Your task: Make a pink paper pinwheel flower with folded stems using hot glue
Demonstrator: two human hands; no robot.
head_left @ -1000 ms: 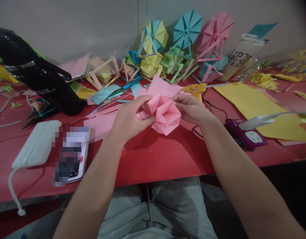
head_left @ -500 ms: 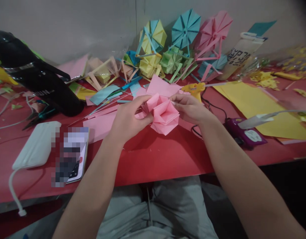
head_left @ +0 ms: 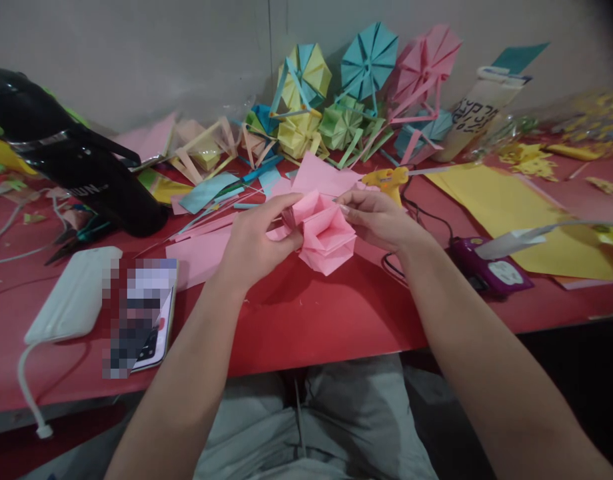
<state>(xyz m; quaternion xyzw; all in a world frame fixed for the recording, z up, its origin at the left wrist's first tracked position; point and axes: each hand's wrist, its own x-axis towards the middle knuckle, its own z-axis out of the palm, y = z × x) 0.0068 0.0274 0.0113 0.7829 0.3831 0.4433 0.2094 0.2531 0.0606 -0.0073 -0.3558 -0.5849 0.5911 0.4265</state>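
Note:
A folded pink paper lantern (head_left: 329, 235) is held above the red table (head_left: 311, 327), its pleated, hollow opening facing up towards me. My left hand (head_left: 266, 237) is closed on its left side, with the thumb in front and the fingers behind. My right hand (head_left: 374, 215) pinches the upper right edge between thumb and fingertips. Behind the lantern lie pink paper sheets (head_left: 321, 175) and a yellow glue gun (head_left: 386, 179). The fingertips behind the paper are partly hidden.
Several finished paper lanterns, among them a blue one (head_left: 369, 61), lean against the wall. To the left are a black bottle (head_left: 91, 167), a white power bank (head_left: 76, 293) and a phone (head_left: 156, 320). A purple power strip (head_left: 491, 267) and yellow sheets (head_left: 526, 220) lie right.
Both hands keep their hold on the pink lantern. It has tipped very slightly, so a little more of its inside shows; the view has shifted slightly.

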